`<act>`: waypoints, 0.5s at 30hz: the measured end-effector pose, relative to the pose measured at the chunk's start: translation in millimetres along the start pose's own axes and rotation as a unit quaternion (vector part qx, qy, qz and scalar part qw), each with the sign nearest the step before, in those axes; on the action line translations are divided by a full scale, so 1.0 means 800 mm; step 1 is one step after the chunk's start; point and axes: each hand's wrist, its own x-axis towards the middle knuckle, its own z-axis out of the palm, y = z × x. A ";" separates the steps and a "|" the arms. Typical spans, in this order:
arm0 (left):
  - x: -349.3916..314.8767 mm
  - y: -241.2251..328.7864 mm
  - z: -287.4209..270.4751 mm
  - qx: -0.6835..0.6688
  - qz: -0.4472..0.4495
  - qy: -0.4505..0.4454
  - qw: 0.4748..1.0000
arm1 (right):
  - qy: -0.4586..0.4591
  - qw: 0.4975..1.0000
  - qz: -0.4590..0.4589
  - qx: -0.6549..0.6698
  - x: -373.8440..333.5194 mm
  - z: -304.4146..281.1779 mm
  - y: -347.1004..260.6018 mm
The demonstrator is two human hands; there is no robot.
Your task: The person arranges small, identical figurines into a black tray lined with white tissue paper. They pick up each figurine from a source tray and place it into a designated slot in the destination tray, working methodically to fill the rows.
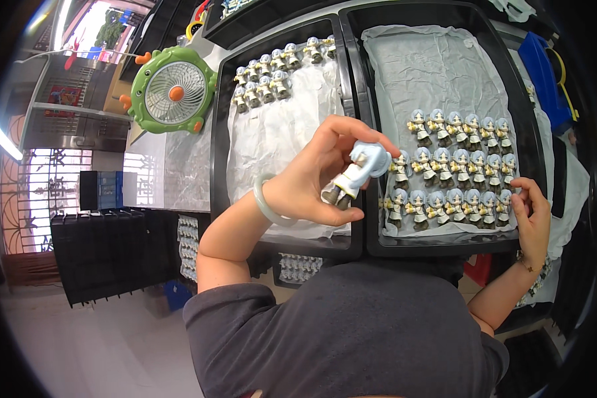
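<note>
In my left hand I grip a small figurine with pale blue hair, a white outfit and dark boots. It is held tilted above the divider between two black trays, my thumb near its feet and my fingers by its head. My right hand is at the near right corner of the right tray. Its fingertips touch or nearly touch the end figurine of the nearest row; whether they grip it is unclear. Three rows of matching figurines lie on that tray's white paper lining.
The left tray has paper lining and two rows of figurines at its far end. A green animal-shaped fan stands left of it. A blue bin sits at the far right. More figurines show below the trays' near edge.
</note>
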 end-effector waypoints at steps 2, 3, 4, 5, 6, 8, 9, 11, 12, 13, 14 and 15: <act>-0.005 -0.003 -0.008 0.153 0.008 -0.009 0.988 | 0.001 1.000 0.003 -0.003 0.000 0.001 -0.001; -0.004 0.002 -0.004 0.185 0.007 0.007 0.983 | 0.001 1.000 0.004 -0.001 0.000 0.001 0.000; -0.003 0.007 0.000 0.219 0.006 0.023 0.975 | 0.001 1.000 0.002 0.001 0.000 0.002 0.001; -0.003 0.013 0.002 0.272 0.004 0.031 0.962 | 0.001 1.000 0.003 -0.001 0.000 0.002 0.002; -0.003 0.018 0.003 0.324 0.001 0.039 0.945 | 0.000 1.000 0.003 -0.004 -0.001 0.002 0.002; -0.001 0.023 0.007 0.440 0.000 0.072 0.895 | 0.001 1.000 0.008 -0.005 -0.001 0.002 0.003; -0.001 0.025 0.006 0.503 -0.004 0.070 0.862 | 0.002 1.000 0.011 -0.004 -0.001 0.002 0.003; 0.000 0.020 0.004 0.589 0.044 0.095 0.801 | 0.004 1.000 0.011 -0.008 -0.001 0.000 0.004; 0.000 0.017 0.003 0.584 0.049 0.094 0.805 | 0.004 1.000 0.008 -0.013 -0.001 -0.001 0.004; -0.001 0.013 0.002 0.577 0.052 0.095 0.809 | 0.003 1.000 0.005 -0.018 -0.001 -0.001 0.005; -0.002 0.008 0.000 0.571 0.056 0.095 0.814 | 0.001 1.000 0.006 -0.018 -0.001 0.000 0.005; -0.003 0.002 -0.005 0.569 0.056 0.103 0.814 | -0.001 1.000 0.007 -0.018 0.000 0.001 0.004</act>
